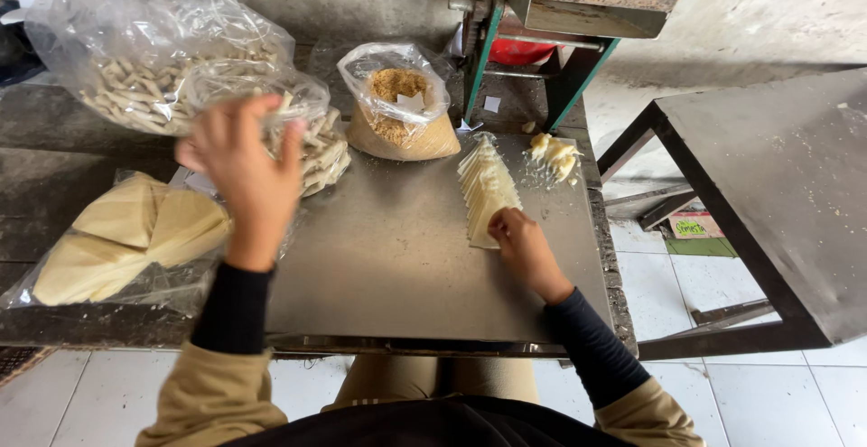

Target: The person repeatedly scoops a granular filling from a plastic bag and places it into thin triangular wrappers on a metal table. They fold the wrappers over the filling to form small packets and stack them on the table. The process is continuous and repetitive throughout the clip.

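Head view: the left hand [242, 165] hovers, fingers spread and empty, over a bag of rolled dough sticks [302, 131]. The right hand [522, 246] curls on the near end of the fanned row of dough sheets [486, 187], beside bare metal tabletop [388, 257] reaching the front edge.

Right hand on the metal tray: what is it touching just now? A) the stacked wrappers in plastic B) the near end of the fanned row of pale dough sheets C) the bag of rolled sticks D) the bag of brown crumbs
B: the right hand rests on the near end of the fanned row of dough sheets, well apart from the bag of crumbs.
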